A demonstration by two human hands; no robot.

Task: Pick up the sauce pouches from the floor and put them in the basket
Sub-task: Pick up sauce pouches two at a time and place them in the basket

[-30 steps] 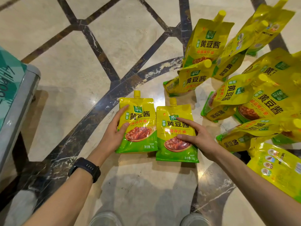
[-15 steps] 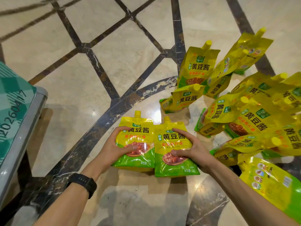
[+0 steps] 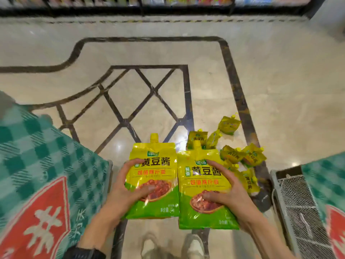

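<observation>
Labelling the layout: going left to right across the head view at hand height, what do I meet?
Green checked cover, left hand, left pouch, right pouch, right hand, wire basket.

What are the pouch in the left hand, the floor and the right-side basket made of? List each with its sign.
Pouch: likely flexible plastic film, glossy; it crinkles and glints. Floor: polished stone or tile, probably marble; veined, mirrors lights. Basket: metal wire mesh in a grey frame, seemingly.

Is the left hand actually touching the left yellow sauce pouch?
Touching. The head view shows the left hand gripping the left pouch, thumb pressed on its front.
</observation>
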